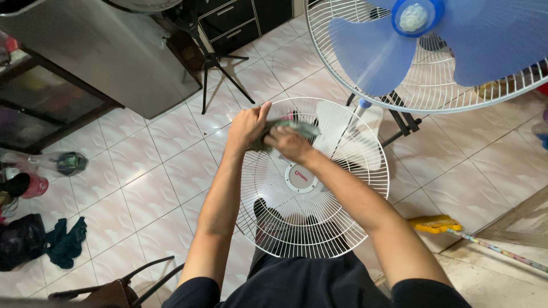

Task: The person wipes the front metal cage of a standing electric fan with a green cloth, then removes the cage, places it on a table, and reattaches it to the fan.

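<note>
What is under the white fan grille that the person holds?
Through the white fan grille show the person's dark-clad legs and the tiled floor. The round centre cap hides what lies behind it.

White wire fan grille (319, 211), grey-green rag (291, 128) on it; translucent blue fan blades (371, 51) above; pale pink marbled floor tiles (160, 188); yellow broom head (436, 223) lay aside.

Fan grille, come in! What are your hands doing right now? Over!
Left hand and right hand both gripping a grey-green cloth. Cloth pressed on white fan grille, upper rim. Fan with blue blades close behind.
</note>
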